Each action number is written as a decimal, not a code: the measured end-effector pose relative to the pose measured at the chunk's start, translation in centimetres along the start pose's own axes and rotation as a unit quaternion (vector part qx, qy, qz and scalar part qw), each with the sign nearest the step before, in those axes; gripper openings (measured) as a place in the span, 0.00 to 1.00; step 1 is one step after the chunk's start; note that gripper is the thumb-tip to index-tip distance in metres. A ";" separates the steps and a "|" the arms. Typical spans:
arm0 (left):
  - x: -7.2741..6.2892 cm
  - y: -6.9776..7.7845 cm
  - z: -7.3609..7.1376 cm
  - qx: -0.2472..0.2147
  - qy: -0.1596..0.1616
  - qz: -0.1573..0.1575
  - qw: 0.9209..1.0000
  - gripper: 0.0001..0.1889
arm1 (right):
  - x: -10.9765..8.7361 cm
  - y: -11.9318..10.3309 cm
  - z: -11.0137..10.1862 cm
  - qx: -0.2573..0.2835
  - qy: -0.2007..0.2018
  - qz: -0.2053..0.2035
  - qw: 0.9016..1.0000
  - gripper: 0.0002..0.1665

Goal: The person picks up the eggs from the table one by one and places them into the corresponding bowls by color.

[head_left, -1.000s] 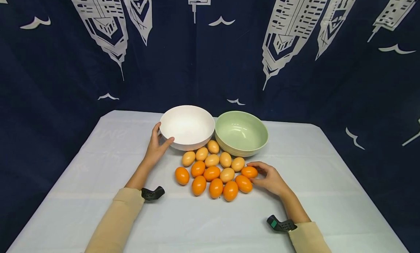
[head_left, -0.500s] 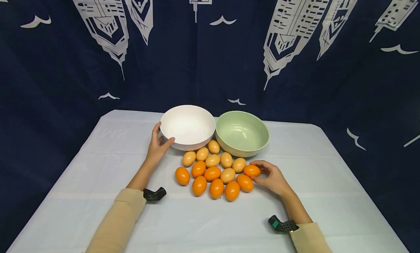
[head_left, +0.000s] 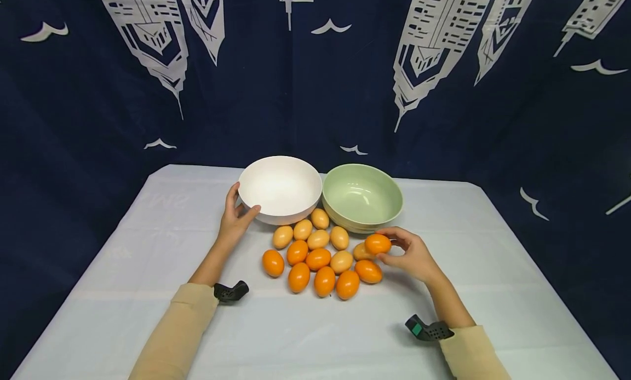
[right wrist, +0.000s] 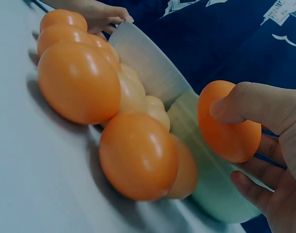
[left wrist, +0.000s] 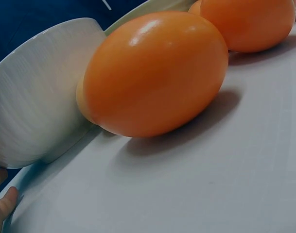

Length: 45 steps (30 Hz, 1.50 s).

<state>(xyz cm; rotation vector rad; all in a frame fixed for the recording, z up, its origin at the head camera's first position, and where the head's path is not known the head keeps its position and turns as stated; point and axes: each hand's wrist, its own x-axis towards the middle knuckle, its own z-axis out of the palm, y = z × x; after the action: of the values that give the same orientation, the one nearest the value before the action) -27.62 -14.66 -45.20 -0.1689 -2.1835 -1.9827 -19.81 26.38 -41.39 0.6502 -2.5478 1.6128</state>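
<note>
Pinching an orange egg (head_left: 378, 243) between thumb and fingers of the right hand (head_left: 413, 255), clear of the table (head_left: 315, 336). Spreading thumb and fingers of the left hand (head_left: 236, 222) against a white bowl (head_left: 280, 189), at that bowl's eight o'clock. Outward from the raised egg, in head view: partly hiding a pale egg (head_left: 359, 252) at eight; beside other eggs (head_left: 318, 259), orange and pale, clustered from seven to ten; near a green bowl (head_left: 362, 198) at eleven; backed by a navy curtain (head_left: 296, 95) at twelve.

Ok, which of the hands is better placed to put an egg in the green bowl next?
Probably the right hand: it pinches an orange egg, raised off the table, close to the green bowl. The left hand holds the white bowl.
</note>
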 end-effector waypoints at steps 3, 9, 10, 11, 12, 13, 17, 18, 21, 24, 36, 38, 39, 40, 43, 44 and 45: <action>-0.1 0.4 -0.2 -0.009 -0.004 -0.010 1.000 0.43 | 0.5 -0.7 0.0 -0.002 -0.004 -0.015 1.000 0.26; -1.1 3.0 -0.1 -0.015 -0.013 -0.009 1.000 0.43 | 1.6 -2.0 0.2 -0.012 -0.013 -0.022 1.000 0.26; -1.2 3.3 -0.1 -0.012 -0.014 -0.008 1.000 0.42 | 1.8 -2.2 0.2 -0.015 -0.014 -0.021 1.000 0.26; -1.3 3.5 -0.1 -0.008 -0.014 -0.007 1.000 0.42 | 2.1 -2.3 0.3 -0.016 -0.016 -0.021 1.000 0.26; -1.4 3.6 0.0 -0.007 -0.014 -0.008 1.000 0.42 | 2.3 -2.5 0.3 -0.019 -0.017 -0.022 0.999 0.26; -1.4 3.7 0.0 -0.006 -0.014 -0.007 1.000 0.42 | 2.5 -2.6 0.3 -0.022 -0.019 -0.022 0.999 0.26; -1.5 3.7 0.0 -0.006 -0.014 -0.002 1.000 0.42 | 3.4 -3.0 0.5 -0.020 -0.026 -0.026 0.999 0.27; -1.5 3.7 0.0 -0.006 -0.014 -0.001 1.000 0.42 | 3.6 -3.1 0.6 -0.019 -0.028 -0.028 0.999 0.27; -1.4 3.5 -0.1 -0.007 -0.014 0.003 1.000 0.42 | 4.2 -3.3 0.8 -0.011 -0.033 -0.032 0.999 0.27; -1.1 2.7 -0.1 -0.011 -0.015 0.001 1.000 0.43 | 4.8 -3.6 1.1 -0.009 -0.038 -0.030 0.999 0.27; 0.3 -0.5 -0.3 -0.001 0.002 0.026 1.000 0.43 | 7.6 -4.5 2.3 -0.007 -0.049 -0.038 0.998 0.27; 0.4 -0.4 -0.3 0.001 0.002 0.027 1.000 0.42 | 8.1 -4.7 2.4 -0.010 -0.053 -0.046 0.997 0.27; 0.4 -0.4 -0.3 0.002 0.003 0.025 1.000 0.43 | 8.4 -4.8 2.5 -0.010 -0.056 -0.051 0.997 0.27; 0.4 -0.4 -0.3 0.002 0.001 0.023 1.000 0.43 | 8.7 -4.8 2.6 -0.013 -0.058 -0.055 0.997 0.27; 0.3 -0.1 -0.3 0.000 -0.003 0.011 1.000 0.43 | 9.5 -5.1 2.8 -0.019 -0.064 -0.068 0.995 0.27; 0.2 0.1 -0.3 -0.003 -0.005 0.006 1.000 0.43 | 9.8 -5.2 2.8 -0.022 -0.066 -0.070 0.995 0.27; 0.0 0.5 -0.2 -0.003 -0.006 0.003 1.000 0.43 | 10.1 -5.3 2.9 -0.026 -0.067 -0.071 0.995 0.27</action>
<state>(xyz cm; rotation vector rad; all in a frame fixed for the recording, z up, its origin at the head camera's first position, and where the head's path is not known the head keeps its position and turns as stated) -27.51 -14.85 -44.65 -0.1884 -2.1804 -1.9908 -26.50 18.73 -35.51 0.9405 -2.5559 1.5018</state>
